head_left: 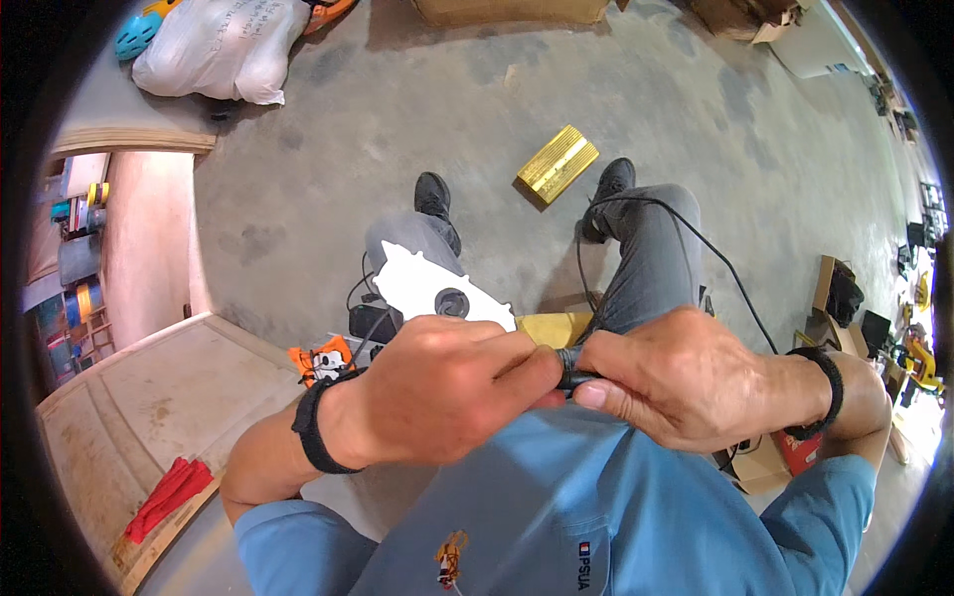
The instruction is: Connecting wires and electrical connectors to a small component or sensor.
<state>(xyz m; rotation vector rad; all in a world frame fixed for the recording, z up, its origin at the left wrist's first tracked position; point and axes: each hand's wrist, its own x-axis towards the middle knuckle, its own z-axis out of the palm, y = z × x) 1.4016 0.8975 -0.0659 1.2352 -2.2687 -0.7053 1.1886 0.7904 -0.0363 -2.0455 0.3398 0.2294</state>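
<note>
My left hand (447, 382) and my right hand (676, 382) meet above my lap, both closed around a small dark cylindrical connector (570, 370), which their fingers partly hide. A white flat plate (402, 273) with lobed edges and a black round fitting (451, 303) lies on my left leg, just beyond my left hand. A black cable (711, 238) loops over my right knee. Behind my left hand are a dark box (368, 323) and an orange item (313, 363) with black wires.
A gold metal box (556, 165) sits on the concrete floor (427, 99) beyond my feet. A red cloth (169, 497) lies on a wooden board (129, 417) at left. A white sack (219, 50) is upper left; cardboard boxes (835, 288) and gear line the right.
</note>
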